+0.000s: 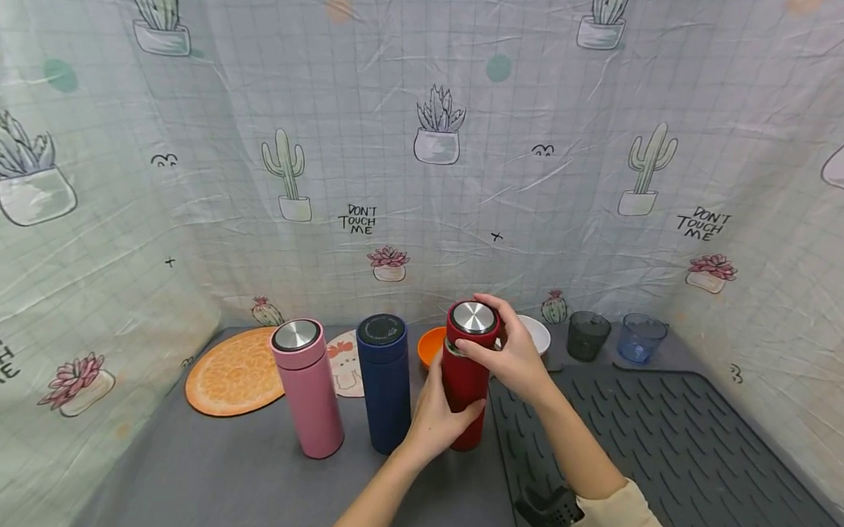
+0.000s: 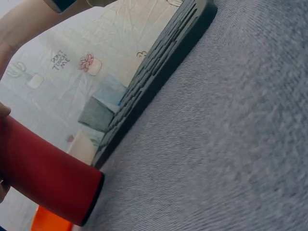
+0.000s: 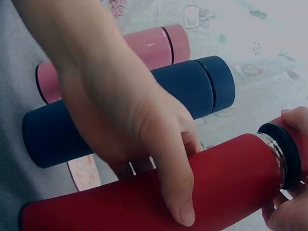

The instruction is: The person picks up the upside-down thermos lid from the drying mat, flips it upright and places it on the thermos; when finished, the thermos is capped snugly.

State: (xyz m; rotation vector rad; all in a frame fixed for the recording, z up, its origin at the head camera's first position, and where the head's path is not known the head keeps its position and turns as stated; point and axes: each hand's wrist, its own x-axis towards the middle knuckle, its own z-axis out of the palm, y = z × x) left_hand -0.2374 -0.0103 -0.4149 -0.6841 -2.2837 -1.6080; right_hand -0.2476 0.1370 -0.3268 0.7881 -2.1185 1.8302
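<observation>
A: Nearest us, low in the frame, the left hand (image 1: 436,422) wraps round the body of the red flask (image 1: 463,395), a firm grip.

B: And the right hand (image 1: 511,351)?

A: Its fingers curl round the red lid (image 1: 472,324), just off the glass neck.

B: Where does the flask stand?

A: Upright, centre frame, on the grey tabletop (image 1: 249,479), beside the navy flask (image 1: 384,382) and pink flask (image 1: 307,387).
</observation>
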